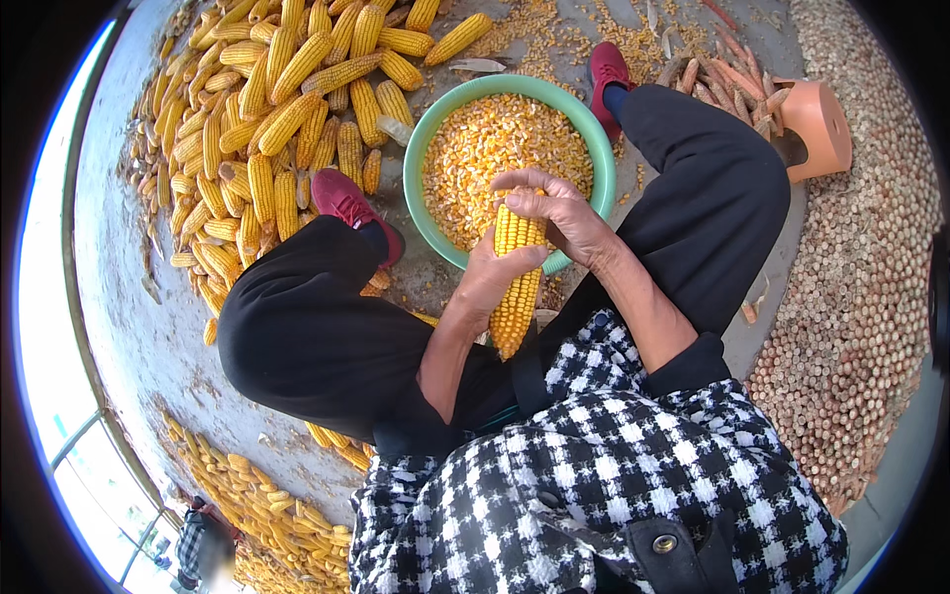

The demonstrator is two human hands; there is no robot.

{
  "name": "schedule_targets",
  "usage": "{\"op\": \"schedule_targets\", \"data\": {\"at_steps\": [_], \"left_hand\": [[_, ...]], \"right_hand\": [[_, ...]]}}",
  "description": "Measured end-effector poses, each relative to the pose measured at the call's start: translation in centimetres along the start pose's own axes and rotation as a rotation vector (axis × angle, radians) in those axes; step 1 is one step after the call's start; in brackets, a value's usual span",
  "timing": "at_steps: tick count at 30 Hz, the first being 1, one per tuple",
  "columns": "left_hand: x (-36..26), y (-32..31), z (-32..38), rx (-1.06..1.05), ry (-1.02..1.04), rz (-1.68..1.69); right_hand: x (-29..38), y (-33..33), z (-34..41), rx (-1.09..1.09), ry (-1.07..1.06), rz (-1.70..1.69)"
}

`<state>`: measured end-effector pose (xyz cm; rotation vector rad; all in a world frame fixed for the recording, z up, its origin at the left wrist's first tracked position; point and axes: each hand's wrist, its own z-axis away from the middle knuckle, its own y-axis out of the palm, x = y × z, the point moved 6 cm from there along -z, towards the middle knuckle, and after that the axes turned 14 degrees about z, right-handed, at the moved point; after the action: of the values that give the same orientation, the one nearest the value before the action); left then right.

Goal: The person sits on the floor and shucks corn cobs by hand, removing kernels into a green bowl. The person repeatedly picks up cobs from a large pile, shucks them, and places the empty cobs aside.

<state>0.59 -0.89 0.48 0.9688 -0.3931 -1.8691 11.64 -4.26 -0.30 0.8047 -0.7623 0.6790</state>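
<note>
My left hand (490,275) is wrapped around the middle of a yellow ear of corn (517,297), which slants with its pointed tip towards my lap. At the ear's upper end my right hand (560,211) curls over it, thumb across the end and fingers bent above. Under both hands stands a green plastic basin (417,174), its inside covered with loose corn kernels (505,134). What lies beneath my right fingers is partly hidden.
A large heap of corn ears (260,134) spreads at the upper left, with another heap (274,505) at lower left near a person (194,546). Bare cobs (731,85) lie by an orange plastic stool (820,130). Stacked cobs (839,312) line the right. Kernels (549,37) litter the floor.
</note>
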Motion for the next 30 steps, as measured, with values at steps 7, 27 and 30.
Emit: {"op": "schedule_targets", "data": {"at_steps": [7, 27, 30], "left_hand": [[0.2, 0.2, -0.1, -0.029, 0.019, -0.082], [0.2, -0.9, -0.3, -0.015, -0.192, 0.178], [0.3, -0.9, -0.9, 0.005, -0.196, 0.056]], "right_hand": [[-0.8, -0.7, -0.5, -0.084, -0.048, 0.235], [-0.1, -0.6, 0.2, 0.103, -0.017, -0.063], [-0.4, -1.1, 0.0, -0.033, -0.038, 0.162]]}}
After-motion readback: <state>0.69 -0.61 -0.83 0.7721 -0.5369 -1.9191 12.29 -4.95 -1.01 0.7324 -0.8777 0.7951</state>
